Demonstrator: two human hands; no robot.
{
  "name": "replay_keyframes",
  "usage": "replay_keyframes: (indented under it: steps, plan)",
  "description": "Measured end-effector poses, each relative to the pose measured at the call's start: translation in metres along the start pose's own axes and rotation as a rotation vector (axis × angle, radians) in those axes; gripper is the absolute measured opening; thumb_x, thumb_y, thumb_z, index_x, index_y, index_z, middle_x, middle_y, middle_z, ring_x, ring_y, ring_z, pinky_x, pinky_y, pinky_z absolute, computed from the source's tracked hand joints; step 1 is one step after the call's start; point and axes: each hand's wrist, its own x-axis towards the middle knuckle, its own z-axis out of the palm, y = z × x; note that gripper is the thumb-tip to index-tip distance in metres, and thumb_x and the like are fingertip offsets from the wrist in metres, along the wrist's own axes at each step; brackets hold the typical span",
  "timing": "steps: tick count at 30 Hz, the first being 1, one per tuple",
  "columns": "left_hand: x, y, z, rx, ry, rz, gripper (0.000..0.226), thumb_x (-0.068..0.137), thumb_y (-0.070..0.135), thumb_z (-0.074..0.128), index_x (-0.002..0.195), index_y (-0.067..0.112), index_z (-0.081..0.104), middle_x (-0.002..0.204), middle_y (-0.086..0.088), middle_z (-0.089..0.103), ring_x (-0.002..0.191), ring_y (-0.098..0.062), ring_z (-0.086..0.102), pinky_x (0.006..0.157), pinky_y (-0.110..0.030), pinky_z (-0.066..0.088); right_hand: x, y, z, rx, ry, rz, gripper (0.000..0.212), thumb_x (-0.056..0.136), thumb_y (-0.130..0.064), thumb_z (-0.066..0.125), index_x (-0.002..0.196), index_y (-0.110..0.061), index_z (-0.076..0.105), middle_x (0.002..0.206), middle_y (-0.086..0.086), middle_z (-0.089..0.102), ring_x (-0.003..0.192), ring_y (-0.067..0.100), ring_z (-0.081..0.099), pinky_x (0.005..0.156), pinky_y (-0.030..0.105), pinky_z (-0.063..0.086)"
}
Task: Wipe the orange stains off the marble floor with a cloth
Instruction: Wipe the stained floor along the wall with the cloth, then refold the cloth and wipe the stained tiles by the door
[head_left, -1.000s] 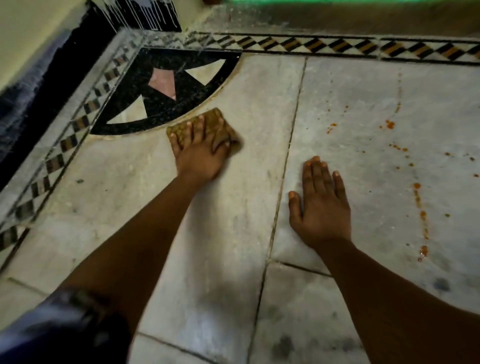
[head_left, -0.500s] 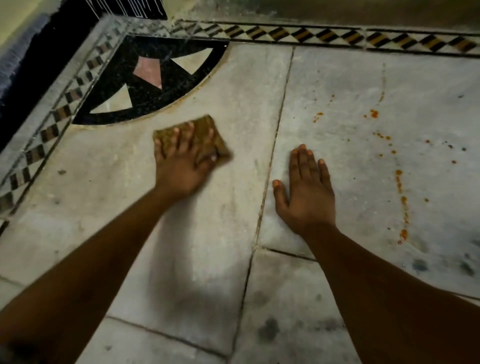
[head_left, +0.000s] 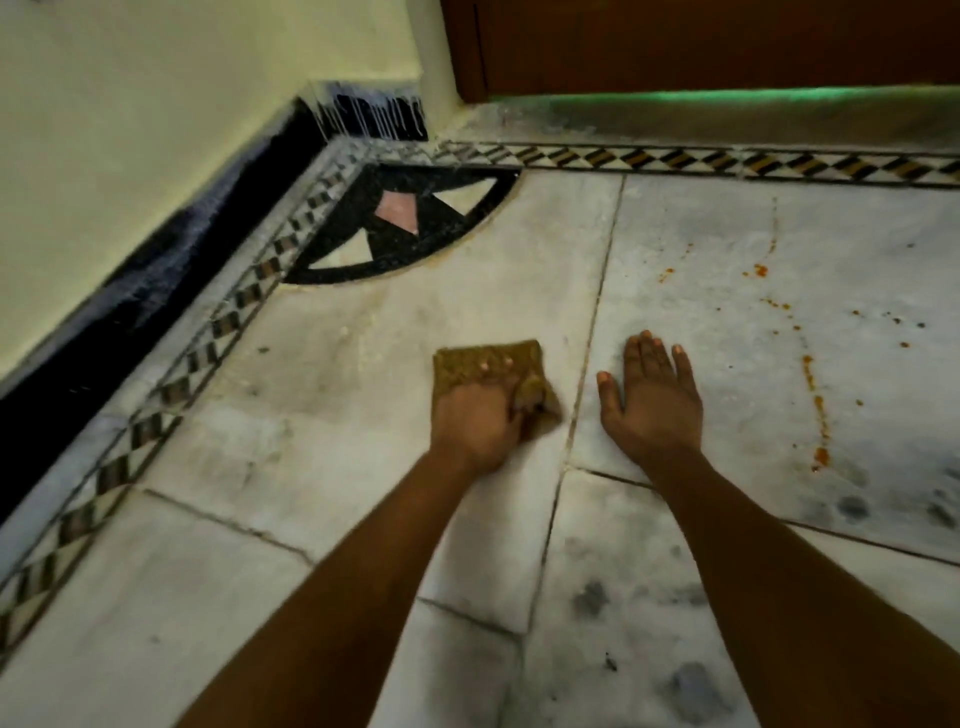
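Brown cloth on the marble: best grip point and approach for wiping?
Come from above, palm flat on the near half of the brown square cloth: it lies flat, nothing to pinch. The left hand already presses it so, bunching its right corner.

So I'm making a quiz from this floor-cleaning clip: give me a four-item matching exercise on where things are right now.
Things:
1. cloth
2. right hand
3. orange stains
4. black inlay

Places:
A. flat on the marble, holding nothing
B. in the floor's far left corner
C. under the left hand
D. right of both hands, unwiped

Pairs: 1-C, 2-A, 3-D, 4-B
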Motion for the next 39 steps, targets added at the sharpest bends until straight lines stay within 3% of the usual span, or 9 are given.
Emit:
replay_keyframes:
  steps: [6,12,15,18,21,25,31,35,39]
  plan:
    - [-0.082,0.009,-0.013,-0.159,-0.109,-0.031,0.049,0.09,0.048,0.036,0.134,0.03,0.048,0.136,-0.002,0.051,0.124,-0.025,0.046,0.103,-0.033,0.032,-0.067,-0.01,-0.041,0.302,0.034,-0.001,0.078,0.085,-0.05,0.008,0.146,-0.005,0.025,0.154,0.011,0.022,0.144,0.018,0.016,0.114,0.027,-0.002]
    - [-0.113,0.014,-0.062,-1.013,-0.181,-0.345,0.031,0.094,0.03,0.053,0.121,0.017,0.06,0.123,-0.008,0.061,0.108,-0.024,0.059,0.093,-0.035,0.047,-0.143,-0.011,-0.078,0.66,-0.082,-0.019,0.05,0.1,-0.037,0.033,0.145,-0.016,0.03,0.151,0.002,0.031,0.14,0.015,0.026,0.112,0.023,0.011]
    - [-0.137,0.038,-0.107,-1.316,-0.237,-0.388,0.022,0.095,0.032,0.052,0.104,0.016,0.063,0.098,-0.008,0.069,0.086,-0.021,0.065,0.071,-0.031,0.052,-0.177,-0.011,-0.112,0.995,-0.16,0.165,0.05,0.097,-0.046,0.033,0.14,-0.021,0.042,0.145,0.0,0.042,0.134,0.018,0.038,0.112,0.031,0.024]
    - [-0.142,0.059,-0.13,-1.452,-0.306,-0.445,0.026,0.093,0.037,0.051,0.094,0.015,0.065,0.085,-0.009,0.071,0.082,-0.026,0.065,0.071,-0.033,0.051,-0.181,-0.016,-0.14,1.222,-0.227,0.269,0.047,0.094,-0.054,0.036,0.126,-0.025,0.055,0.135,0.003,0.054,0.122,0.021,0.05,0.109,0.039,0.033]
    - [-0.157,0.104,-0.168,-1.586,-0.345,-0.376,0.029,0.093,0.034,0.047,0.084,0.014,0.065,0.068,-0.009,0.071,0.074,-0.026,0.062,0.067,-0.031,0.048,-0.202,0.005,-0.203,1.306,-0.083,0.278,0.026,0.094,-0.045,0.044,0.112,-0.031,0.056,0.125,0.0,0.057,0.115,0.018,0.052,0.102,0.035,0.04]
    - [-0.164,0.15,-0.194,-1.631,-0.406,-0.361,0.029,0.09,0.033,0.048,0.079,0.013,0.066,0.067,-0.011,0.069,0.074,-0.028,0.061,0.07,-0.033,0.048,-0.223,0.043,-0.26,1.324,-0.093,0.272,0.015,0.094,-0.032,0.05,0.097,-0.022,0.061,0.103,0.005,0.063,0.09,0.014,0.059,0.072,0.021,0.05]
    - [-0.167,0.2,-0.206,-1.661,-0.428,-0.333,0.026,0.094,0.031,0.052,0.09,0.01,0.066,0.066,-0.01,0.07,0.07,-0.025,0.063,0.062,-0.032,0.049,-0.244,0.073,-0.282,1.513,-0.128,0.4,0.044,0.086,-0.056,0.05,0.119,-0.026,0.056,0.118,0.005,0.062,0.108,0.025,0.058,0.085,0.04,0.05]
    - [-0.175,0.226,-0.205,-1.588,-0.385,-0.311,0.028,0.095,0.033,0.049,0.095,0.01,0.066,0.077,-0.012,0.068,0.071,-0.027,0.063,0.062,-0.033,0.05,-0.255,0.074,-0.272,1.57,-0.009,0.391,0.082,0.056,-0.069,0.072,0.123,-0.025,0.058,0.119,0.006,0.065,0.106,0.027,0.062,0.092,0.049,0.05]
    - [-0.186,0.243,-0.201,-1.499,-0.39,-0.271,0.04,0.092,0.051,0.046,0.089,0.015,0.064,0.082,-0.01,0.066,0.077,-0.027,0.062,0.064,-0.035,0.049,-0.265,0.086,-0.256,1.606,0.008,0.412,0.053,0.076,-0.051,0.065,0.117,-0.019,0.059,0.113,0.007,0.065,0.103,0.026,0.062,0.091,0.048,0.05]
